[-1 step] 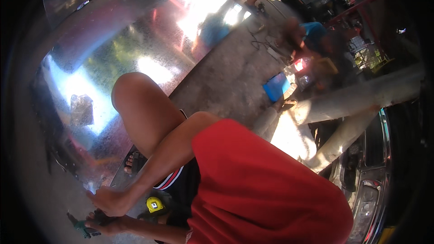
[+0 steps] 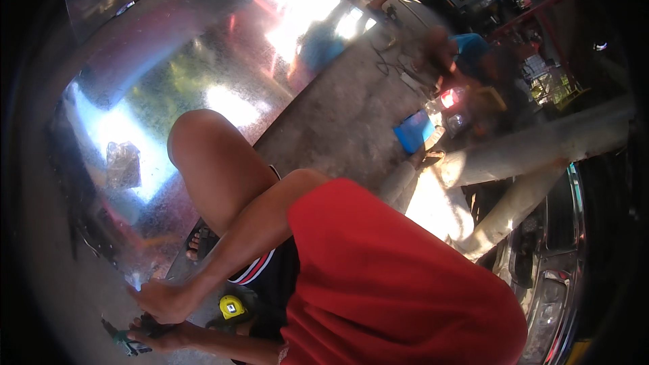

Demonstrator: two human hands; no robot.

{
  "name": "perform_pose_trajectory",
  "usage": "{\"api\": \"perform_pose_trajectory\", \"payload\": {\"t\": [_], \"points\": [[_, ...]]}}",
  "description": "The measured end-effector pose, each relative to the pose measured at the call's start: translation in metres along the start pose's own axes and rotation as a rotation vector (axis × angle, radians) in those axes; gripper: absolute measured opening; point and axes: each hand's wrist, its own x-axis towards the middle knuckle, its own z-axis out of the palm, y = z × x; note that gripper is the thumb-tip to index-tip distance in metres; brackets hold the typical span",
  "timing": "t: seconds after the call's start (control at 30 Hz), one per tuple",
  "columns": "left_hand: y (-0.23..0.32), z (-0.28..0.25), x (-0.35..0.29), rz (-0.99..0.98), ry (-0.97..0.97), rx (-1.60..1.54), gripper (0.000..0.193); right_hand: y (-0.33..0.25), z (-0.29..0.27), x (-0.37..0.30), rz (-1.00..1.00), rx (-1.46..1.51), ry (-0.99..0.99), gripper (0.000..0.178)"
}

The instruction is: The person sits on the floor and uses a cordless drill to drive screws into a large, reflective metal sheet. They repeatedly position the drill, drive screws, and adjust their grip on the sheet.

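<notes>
My right hand (image 2: 164, 301) is closed, with its fingertips by the near corner of a large shiny metal sheet (image 2: 182, 88). What lies in its fingers, if anything, is hidden. Just below it, my left hand (image 2: 162, 336) grips a small green-and-black hand tool (image 2: 122, 339), whose exact kind is unclear. The tool's head points away to the left, and its dark part passes under my right hand. Beside my right wrist, a yellow tape measure (image 2: 231, 307) sits close to my dark shorts.
A crumpled clear wrapper (image 2: 123, 164) lies on the sheet. Beyond its edge are a concrete floor (image 2: 331, 108), a blue box (image 2: 414, 132) and cords. A crouching person (image 2: 473, 61) works near a red glow; another stands at the back. Thick pale pipes (image 2: 534, 142) cross on the right.
The green-and-black tool has turned very slightly in my left hand. Both arms stay almost in place.
</notes>
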Motion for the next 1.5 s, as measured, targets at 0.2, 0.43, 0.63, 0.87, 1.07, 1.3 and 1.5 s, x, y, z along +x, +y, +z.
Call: {"api": "perform_pose_trajectory", "payload": {"t": [0.2,0.43,0.63,0.87,1.07,1.3,1.5], "points": [[0.038,0.005,-0.013,-0.277,-0.410,-0.352,0.067,-0.009,-0.054,0.017,-0.176,0.089,0.008,0.048],[0.012,0.003,-0.010,-0.026,-0.017,0.070,0.065,-0.018,-0.022,-0.021,-0.092,0.065,-0.138,0.032],[0.044,-0.036,0.019,-0.131,-0.485,0.014,0.069,-0.003,-0.030,0.011,-0.009,0.303,-0.010,0.015],[0.055,-0.035,-0.004,-0.023,-0.596,0.076,0.085,-0.014,-0.093,0.019,0.148,0.656,-0.204,0.019],[0.062,-0.028,-0.009,-0.174,-0.559,-0.099,0.086,-0.030,-0.134,0.028,-0.020,0.625,-0.042,0.022],[0.032,-0.017,-0.018,-0.303,-0.429,-0.409,0.048,-0.041,-0.149,0.036,-0.009,0.624,0.040,0.021],[0.029,-0.019,-0.021,-0.433,-0.550,-0.402,0.043,-0.046,-0.145,0.036,0.006,0.607,0.024,0.022]]}}
